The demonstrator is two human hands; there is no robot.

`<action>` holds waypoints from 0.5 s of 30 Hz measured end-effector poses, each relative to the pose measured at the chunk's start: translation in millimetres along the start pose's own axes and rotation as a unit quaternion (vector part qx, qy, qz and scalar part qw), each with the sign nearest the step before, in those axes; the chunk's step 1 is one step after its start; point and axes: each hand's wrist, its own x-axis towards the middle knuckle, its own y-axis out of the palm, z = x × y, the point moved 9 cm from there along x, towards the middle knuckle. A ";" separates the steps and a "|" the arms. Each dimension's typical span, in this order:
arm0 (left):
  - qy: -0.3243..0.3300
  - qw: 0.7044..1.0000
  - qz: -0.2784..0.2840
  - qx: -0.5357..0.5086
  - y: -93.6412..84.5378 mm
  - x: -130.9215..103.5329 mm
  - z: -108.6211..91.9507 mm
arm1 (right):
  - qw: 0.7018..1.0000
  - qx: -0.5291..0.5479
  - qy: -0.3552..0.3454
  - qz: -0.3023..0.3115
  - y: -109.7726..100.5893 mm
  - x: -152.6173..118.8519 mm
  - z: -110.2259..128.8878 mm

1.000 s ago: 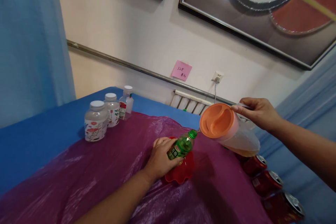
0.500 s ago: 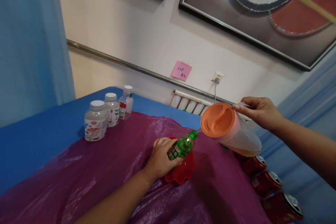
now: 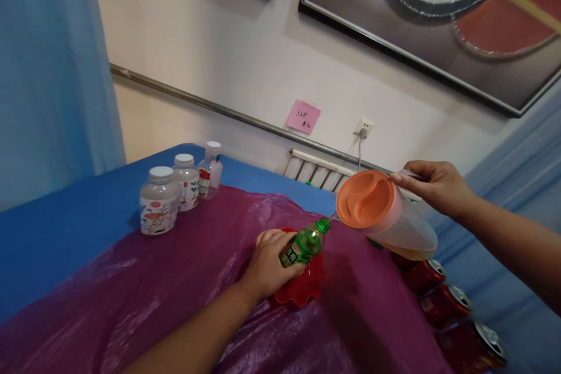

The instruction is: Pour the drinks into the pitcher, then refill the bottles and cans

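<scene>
My left hand (image 3: 269, 263) is wrapped around a small green drink bottle (image 3: 302, 247), which leans to the right with its mouth uncovered. Beneath the bottle is a red scalloped bowl (image 3: 302, 287), partly hidden by the hand. By its handle, my right hand (image 3: 438, 187) grips a clear plastic pitcher (image 3: 401, 231) with an orange lid (image 3: 366, 200). The pitcher is tipped left, its spout close to the bottle's mouth, and a thin stream seems to run between them. Some amber liquid lies low in the pitcher.
Clear jars (image 3: 158, 210) with white lids and a clear bottle (image 3: 210, 172) stand at the left on the blue table (image 3: 87, 216). Purple plastic sheeting (image 3: 188, 280) covers the middle. Several red cans (image 3: 445, 307) line the right edge. A radiator (image 3: 318, 169) is behind.
Almost nothing differs. The bottle, the pitcher and both hands keep their places; the view has shifted very slightly.
</scene>
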 end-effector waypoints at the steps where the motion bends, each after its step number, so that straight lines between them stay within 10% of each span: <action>1: 0.001 1.000 0.000 0.000 0.1 0.0 0.0 | 1.000 0.000 0.000 -0.001 -0.2 -0.2 0.2; 15: 0.004 1.000 0.004 0.001 0.9 0.0 -0.6 | 1.000 0.014 0.001 0.001 -2.2 -1.4 -1.7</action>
